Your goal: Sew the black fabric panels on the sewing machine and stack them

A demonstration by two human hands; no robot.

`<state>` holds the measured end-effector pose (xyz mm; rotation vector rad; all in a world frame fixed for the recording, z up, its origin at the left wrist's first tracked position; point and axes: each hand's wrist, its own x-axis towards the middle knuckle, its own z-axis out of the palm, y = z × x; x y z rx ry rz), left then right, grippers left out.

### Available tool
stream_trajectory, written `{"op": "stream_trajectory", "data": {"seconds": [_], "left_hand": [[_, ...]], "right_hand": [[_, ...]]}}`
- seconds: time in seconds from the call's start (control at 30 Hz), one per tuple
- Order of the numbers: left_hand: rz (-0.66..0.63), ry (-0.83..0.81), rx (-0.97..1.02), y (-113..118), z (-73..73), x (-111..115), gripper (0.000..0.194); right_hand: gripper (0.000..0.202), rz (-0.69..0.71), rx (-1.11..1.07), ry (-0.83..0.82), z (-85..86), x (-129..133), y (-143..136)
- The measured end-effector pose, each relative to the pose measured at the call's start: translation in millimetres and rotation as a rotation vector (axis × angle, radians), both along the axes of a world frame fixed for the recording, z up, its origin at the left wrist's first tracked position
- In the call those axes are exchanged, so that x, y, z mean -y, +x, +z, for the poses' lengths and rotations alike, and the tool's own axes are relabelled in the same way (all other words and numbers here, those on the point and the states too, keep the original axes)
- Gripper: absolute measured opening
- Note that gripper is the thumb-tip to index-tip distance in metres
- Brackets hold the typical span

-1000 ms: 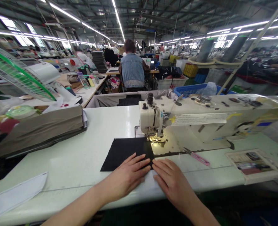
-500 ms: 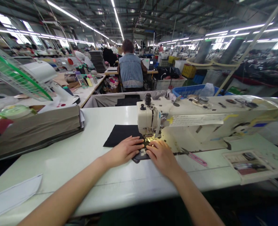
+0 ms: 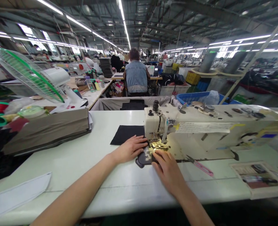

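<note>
A piece of black fabric lies flat on the sewing table, left of the sewing machine, its right edge running behind the machine head. My left hand rests on the fabric's near right corner, fingers stretched out flat. My right hand is on the machine bed's front edge, just in front of the lit metal needle plate. Its fingers are slightly bent and apart, and I see no fabric in them. Pink-handled thread snips lie to the right of this hand.
A thick stack of grey-brown fabric and a fan stand at the left. A white panel lies front left. On the right is a small tray. A blue basket and a seated co-worker are beyond the machine.
My right hand has drawn back from the needle area toward me, so the needle plate now shows. My left hand stays on the fabric. The whole view has shifted slightly.
</note>
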<state>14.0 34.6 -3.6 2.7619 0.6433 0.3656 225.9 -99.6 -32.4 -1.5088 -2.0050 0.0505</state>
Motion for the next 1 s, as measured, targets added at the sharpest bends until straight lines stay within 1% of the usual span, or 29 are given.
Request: {"op": "stream_trajectory", "data": {"seconds": [0.17, 0.5, 0.57, 0.63, 0.67, 0.73, 0.8, 0.83, 0.93, 1.0], "left_hand": [[0.013, 0.002, 0.010, -0.2, 2.1, 5.1, 0.038], [0.093, -0.001, -0.042, -2.7, -5.1, 13.7, 0.041], [0.101, 0.020, -0.043, -7.2, -4.8, 18.9, 0.040], [0.118, 0.078, -0.031, -12.0, -3.1, 26.1, 0.038], [0.146, 0.114, -0.023, -13.8, -1.9, 29.9, 0.037], [0.255, 0.162, -0.022, -15.7, 0.3, 36.2, 0.037], [0.388, 0.161, -0.059, -15.6, 0.5, 39.2, 0.041], [0.434, 0.156, -0.088, -15.5, -0.5, 39.1, 0.044], [0.500, 0.154, -0.148, -18.5, -4.9, 32.9, 0.062], [0.564, 0.174, -0.144, -27.3, -4.1, 24.6, 0.065]], "right_hand": [[0.029, 0.001, -0.019, 0.044, -6.3, 1.8, -1.0], [0.027, 0.038, 0.000, 0.099, -22.0, 0.0, 4.9], [0.027, 0.046, 0.002, 0.106, -23.5, 0.1, 5.9], [0.028, 0.050, 0.003, 0.107, -23.9, 0.3, 6.5], [0.028, 0.051, 0.003, 0.106, -23.7, 0.4, 6.6], [0.028, 0.050, 0.005, 0.107, -23.3, 0.2, 6.6], [0.028, 0.048, 0.004, 0.122, -23.3, -0.2, 6.6], [0.028, 0.049, 0.003, 0.130, -23.6, -0.4, 6.8], [0.029, 0.059, -0.003, 0.150, -26.7, -0.8, 8.0], [0.030, 0.067, -0.007, 0.164, -30.4, -1.1, 9.5]]}}
